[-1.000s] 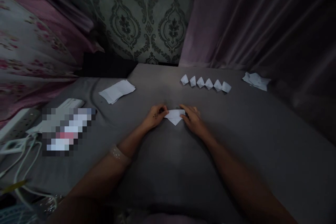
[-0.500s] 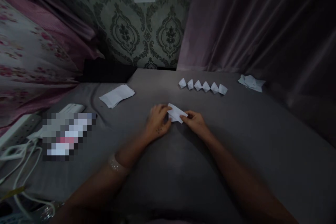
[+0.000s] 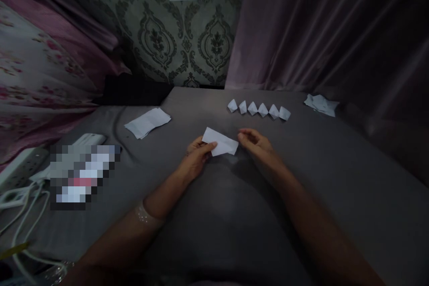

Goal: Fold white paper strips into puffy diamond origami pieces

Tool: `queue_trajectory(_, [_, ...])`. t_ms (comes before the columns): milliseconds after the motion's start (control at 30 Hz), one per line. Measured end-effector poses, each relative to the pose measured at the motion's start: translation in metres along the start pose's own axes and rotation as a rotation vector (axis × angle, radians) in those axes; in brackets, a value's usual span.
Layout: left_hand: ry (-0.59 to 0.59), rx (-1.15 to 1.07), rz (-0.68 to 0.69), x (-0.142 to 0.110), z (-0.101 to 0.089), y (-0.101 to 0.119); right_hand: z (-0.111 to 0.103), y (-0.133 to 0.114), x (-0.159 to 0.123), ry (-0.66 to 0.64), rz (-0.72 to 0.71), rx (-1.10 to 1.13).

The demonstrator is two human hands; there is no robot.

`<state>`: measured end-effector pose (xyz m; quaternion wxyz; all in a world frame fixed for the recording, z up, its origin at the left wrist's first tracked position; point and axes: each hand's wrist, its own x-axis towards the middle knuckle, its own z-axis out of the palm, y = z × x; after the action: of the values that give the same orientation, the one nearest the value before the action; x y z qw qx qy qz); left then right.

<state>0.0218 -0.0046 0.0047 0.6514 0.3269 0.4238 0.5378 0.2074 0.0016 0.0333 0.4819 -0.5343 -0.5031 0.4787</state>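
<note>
A folded white paper [image 3: 221, 141] is tilted above the grey sheet, its left part gripped by my left hand [image 3: 197, 153] with the thumb on top and the fingers beneath. Just off the paper's right end is my right hand [image 3: 254, 140], fingers slightly bent and thumb apart from them, holding nothing. Farther back, several small folded paper shapes [image 3: 263, 110] stand in a row. To the left lies a stack of white paper [image 3: 148, 123].
Crumpled paper pieces [image 3: 321, 105] lie at the back right. On the left are a phone-like blurred object [image 3: 87, 174], a white power strip [image 3: 23, 167] and white cables [image 3: 25, 223]. A black flat item [image 3: 134, 91] sits by the patterned wall [image 3: 187, 44].
The folded paper has been turned over and swung from pointing toward me to a slant. My right hand has let go of it and moved right; my left hand has kept its hold.
</note>
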Motion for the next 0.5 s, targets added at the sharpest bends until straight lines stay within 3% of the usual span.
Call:
queue_trajectory(100, [0.016, -0.061, -0.133, 0.003, 0.000, -0.004, -0.002, 0.019, 0.007, -0.261, 0.184, 0.056])
queue_trajectory(233, [-0.025, 0.118, -0.172, 0.007, -0.006, -0.008, -0.002, 0.032, 0.010, -0.323, 0.215, -0.059])
queue_trajectory(367, [-0.079, 0.555, -0.053, 0.015, -0.015, -0.005, -0.006, 0.034, 0.013, -0.380, 0.229, -0.198])
queue_trajectory(500, [-0.159, 0.986, 0.191, 0.030, -0.027, -0.003, -0.009, 0.044, 0.018, -0.317, 0.079, -0.494])
